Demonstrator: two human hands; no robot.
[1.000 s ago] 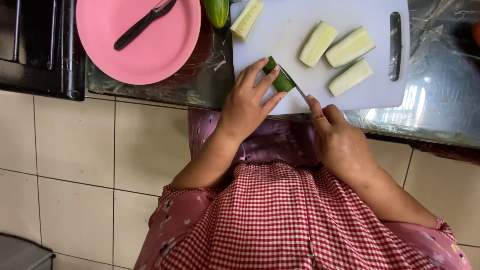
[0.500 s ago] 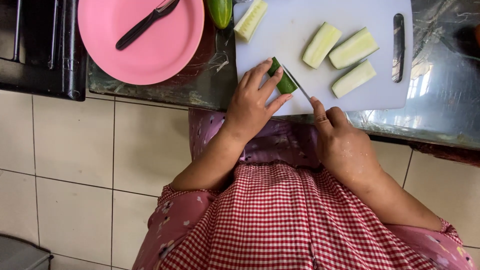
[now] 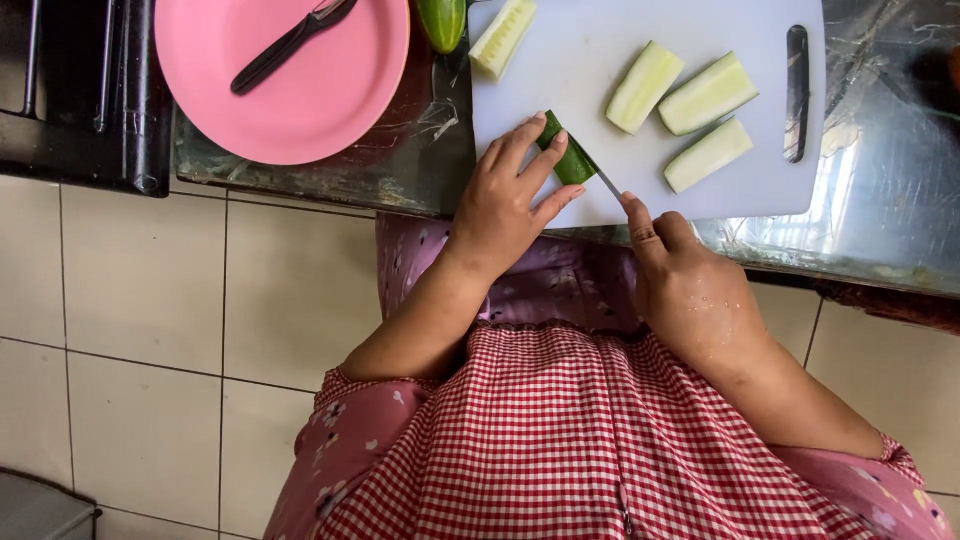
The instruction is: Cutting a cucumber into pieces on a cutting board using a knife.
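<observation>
1. Green-skinned cucumber piece (image 3: 567,160), short and dark, lies near the front edge of the white plastic cutting board (image 3: 580,60), slanting toward the upper left.
2. Left hand (image 3: 505,205) comes at the piece from the left and below; its fingers are spread and curled, their tips resting on the piece's skin and pinning it down. The thumb lies on the board just below the piece.
3. Thin knife blade (image 3: 600,178) meets the lower right end of the piece, edge down and touching it.
4. Right hand (image 3: 690,290) sits to the lower right of the piece, over the tabletop's front edge. It is closed around the knife's handle, which the hand hides, with the forefinger stretched along the back of the blade.
5. Three peeled pale-green cucumber lengths (image 3: 690,110) lie farther back on the board, right of the piece and apart from both hands. A fourth pale length (image 3: 502,38) lies at the board's upper left corner.
6. Whole dark-green cucumber end (image 3: 442,20) rests just left of the board on the glossy dark tabletop (image 3: 880,200).
7. Round pink plastic plate (image 3: 300,110) stands farther left on the tabletop, carrying a black-handled peeler (image 3: 290,45).
</observation>
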